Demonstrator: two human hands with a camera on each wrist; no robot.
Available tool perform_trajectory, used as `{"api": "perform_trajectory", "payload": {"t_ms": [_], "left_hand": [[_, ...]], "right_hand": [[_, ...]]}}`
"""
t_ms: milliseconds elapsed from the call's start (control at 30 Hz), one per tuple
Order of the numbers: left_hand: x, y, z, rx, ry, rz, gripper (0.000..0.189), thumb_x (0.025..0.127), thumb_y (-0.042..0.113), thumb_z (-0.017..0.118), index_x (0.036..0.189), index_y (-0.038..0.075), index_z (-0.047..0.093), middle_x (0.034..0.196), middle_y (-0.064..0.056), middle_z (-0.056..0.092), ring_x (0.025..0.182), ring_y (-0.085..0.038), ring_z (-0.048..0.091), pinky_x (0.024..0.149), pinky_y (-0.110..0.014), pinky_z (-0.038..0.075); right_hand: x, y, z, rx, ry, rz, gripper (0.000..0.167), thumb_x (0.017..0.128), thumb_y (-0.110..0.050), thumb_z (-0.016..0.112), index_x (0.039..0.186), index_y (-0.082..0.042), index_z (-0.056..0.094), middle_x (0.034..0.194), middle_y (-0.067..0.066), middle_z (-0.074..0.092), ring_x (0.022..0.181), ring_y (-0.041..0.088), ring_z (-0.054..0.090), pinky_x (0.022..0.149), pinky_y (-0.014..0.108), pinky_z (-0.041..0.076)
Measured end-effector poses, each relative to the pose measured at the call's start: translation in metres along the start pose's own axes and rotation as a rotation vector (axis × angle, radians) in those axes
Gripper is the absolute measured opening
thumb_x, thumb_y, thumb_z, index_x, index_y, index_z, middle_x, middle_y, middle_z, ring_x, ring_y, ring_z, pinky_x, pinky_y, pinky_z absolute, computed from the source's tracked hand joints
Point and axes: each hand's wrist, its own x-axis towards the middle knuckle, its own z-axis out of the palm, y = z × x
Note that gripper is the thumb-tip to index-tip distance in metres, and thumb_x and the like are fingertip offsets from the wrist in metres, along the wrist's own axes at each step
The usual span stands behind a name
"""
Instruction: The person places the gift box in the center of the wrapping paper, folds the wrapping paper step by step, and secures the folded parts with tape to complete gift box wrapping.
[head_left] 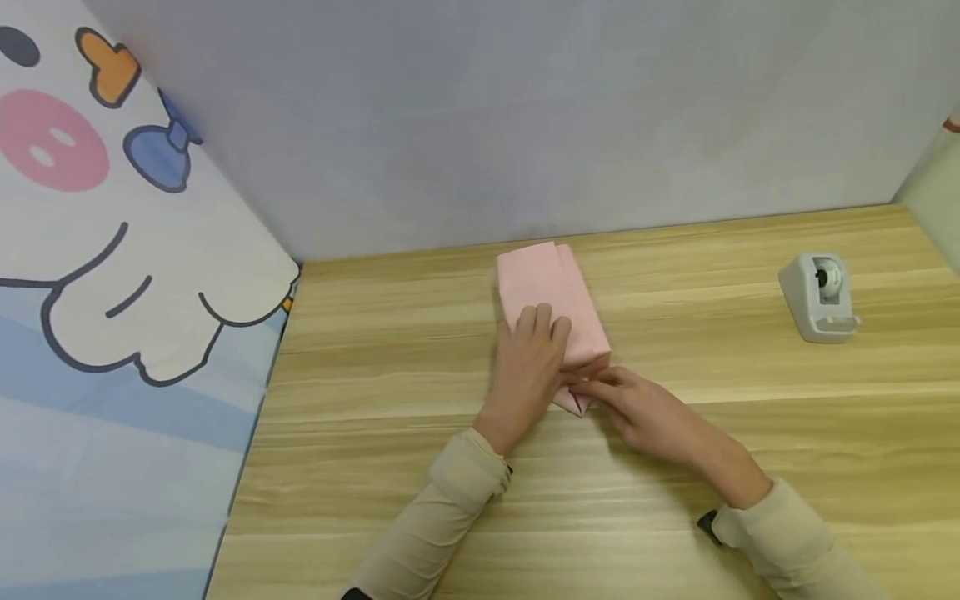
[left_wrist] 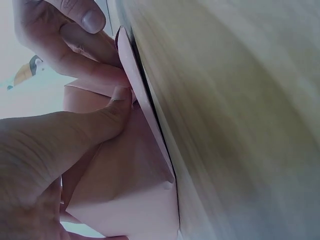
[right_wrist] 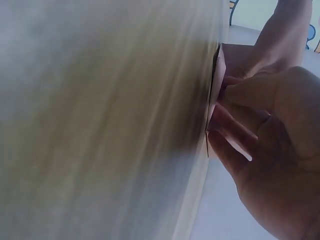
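Note:
A box-shaped package wrapped in pink paper (head_left: 543,271) lies on the wooden table, its near end toward the person. The left hand (head_left: 525,362) grips it from above, fingers bent over the top. In the left wrist view, the left thumb (left_wrist: 117,107) presses into the folds at that end. Reaching in from the right, the right hand (head_left: 648,417) pinches the pointed end flap (head_left: 570,402) between thumb and fingers. The right wrist view shows these fingertips against the paper edge (right_wrist: 216,85), low beside the tabletop. The hands partly hide the inner folds.
A light grey tape dispenser (head_left: 817,300) with a roll in it stands at the right of the table (head_left: 360,433). A pale grey wall (head_left: 525,117) rises behind the table. On the left is a panel with cartoon drawings (head_left: 150,333).

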Motion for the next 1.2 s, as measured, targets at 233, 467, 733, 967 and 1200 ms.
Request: {"api": "perform_trajectory", "payload": {"t_ms": [233,467,733,967,1200], "left_hand": [[0.001,0.0,0.001,0.008,-0.014,0.007,0.064,0.081,0.07,0.073,0.11,0.019,0.048,0.111,-0.001,0.047,0.102,-0.02,0.047,0.079,-0.036,0.045],[0.006,0.003,0.006,-0.018,0.031,-0.007,0.058,0.086,0.07,0.067,0.105,0.018,0.049,0.106,-0.002,0.048,0.099,-0.02,0.047,0.078,-0.037,0.046],[0.011,0.004,0.009,-0.007,0.043,-0.017,0.058,0.091,0.073,0.059,0.105,0.018,0.049,0.105,-0.001,0.048,0.099,-0.02,0.047,0.077,-0.037,0.046],[0.01,0.001,0.009,0.018,0.07,-0.002,0.065,0.08,0.075,0.069,0.102,0.018,0.049,0.104,-0.002,0.048,0.098,-0.02,0.049,0.077,-0.036,0.047],[0.009,0.002,0.008,0.01,0.071,-0.001,0.058,0.089,0.073,0.061,0.103,0.018,0.049,0.105,-0.001,0.048,0.097,-0.019,0.047,0.076,-0.035,0.047]], "right_hand": [[-0.001,0.006,-0.002,0.035,-0.055,0.001,0.049,0.099,0.003,0.059,0.147,-0.009,0.06,0.144,0.017,0.062,0.133,0.036,0.06,0.107,0.056,0.052],[-0.008,0.022,-0.01,0.145,-0.106,0.009,0.048,0.101,0.001,0.058,0.146,-0.013,0.061,0.152,0.012,0.059,0.14,0.035,0.057,0.114,0.054,0.046],[-0.006,0.028,-0.015,0.028,-0.071,-0.035,0.045,0.097,0.005,0.06,0.141,-0.002,0.063,0.146,0.021,0.062,0.135,0.041,0.06,0.109,0.056,0.05],[0.0,0.024,-0.009,-0.043,-0.085,-0.07,0.04,0.096,0.003,0.064,0.135,-0.001,0.067,0.144,0.019,0.064,0.136,0.04,0.059,0.111,0.054,0.049],[0.001,0.024,-0.009,-0.064,-0.083,-0.072,0.037,0.097,0.002,0.064,0.134,-0.002,0.069,0.145,0.018,0.063,0.136,0.04,0.059,0.111,0.055,0.049]]}}
